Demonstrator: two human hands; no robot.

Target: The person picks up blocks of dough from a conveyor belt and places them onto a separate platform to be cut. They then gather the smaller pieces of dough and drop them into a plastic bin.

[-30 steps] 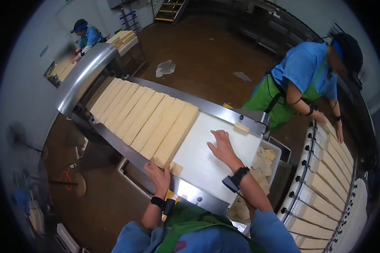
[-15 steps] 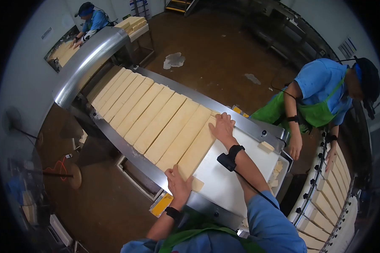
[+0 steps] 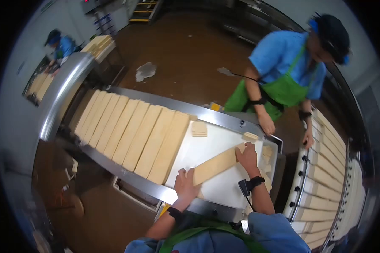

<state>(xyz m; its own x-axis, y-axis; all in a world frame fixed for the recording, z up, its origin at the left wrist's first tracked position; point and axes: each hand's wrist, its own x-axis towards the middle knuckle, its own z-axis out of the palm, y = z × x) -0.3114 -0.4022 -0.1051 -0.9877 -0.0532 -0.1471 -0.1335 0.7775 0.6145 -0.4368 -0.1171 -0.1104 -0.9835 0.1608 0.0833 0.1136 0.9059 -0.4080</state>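
A long pale strip of dough sheets [image 3: 216,165] lies slantwise over the white surface of the conveyor [image 3: 185,154], held at both ends. My left hand [image 3: 185,185] grips its near-left end, and my right hand [image 3: 247,159] is closed around the far-right end. To the left, a row of similar dough strips [image 3: 128,130] lies side by side. A small stack of dough pieces [image 3: 199,129] sits beyond the held strip, and another small piece [image 3: 250,136] rests near my right hand. Fingertips under the strip are hidden.
A tray of dough scraps [image 3: 267,162] is at the conveyor's right end. A co-worker [image 3: 285,67] stands there, one hand beside the metal rail [image 3: 173,105]. At right runs a curved conveyor with strips [image 3: 321,181]. A metal hood [image 3: 69,90] spans the left; another person [image 3: 63,46] works beyond.
Both hands have moved the end strip rightward, away from the row and at an angle to it. The small stack is now uncovered. My view has shifted, and the co-worker appears closer.
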